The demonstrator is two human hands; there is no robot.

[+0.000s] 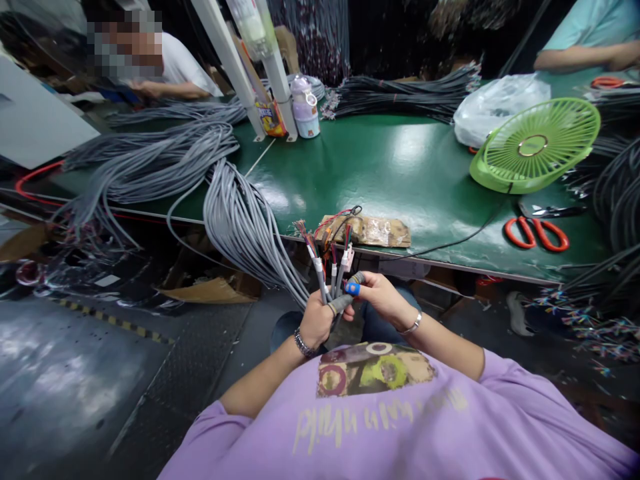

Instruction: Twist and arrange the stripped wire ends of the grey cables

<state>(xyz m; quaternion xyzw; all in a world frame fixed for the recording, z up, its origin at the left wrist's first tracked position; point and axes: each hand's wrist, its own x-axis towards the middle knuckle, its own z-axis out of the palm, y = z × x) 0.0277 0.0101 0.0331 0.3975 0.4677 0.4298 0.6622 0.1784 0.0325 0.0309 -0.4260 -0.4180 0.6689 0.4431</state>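
My left hand (320, 320) is closed around several grey cables (320, 277) whose stripped ends, with thin coloured wires and white bands, point up toward the table edge. My right hand (377, 293), with blue tape on a finger, meets it at the same cable ends; its fingers are pinched together there. Just behind the ends, a wooden block (385, 231) with a red wire and a dark loop on it lies at the table's front edge. From my left hand the cables run back into a thick grey bundle (240, 220) draped over the edge.
Red-handled scissors (537, 233) and a green fan (535, 143) lie on the right of the green table (400, 160). A lilac bottle (305, 107) stands by white posts. Black cable bundles (400, 97) and a plastic bag (500, 107) lie behind. Two people sit across.
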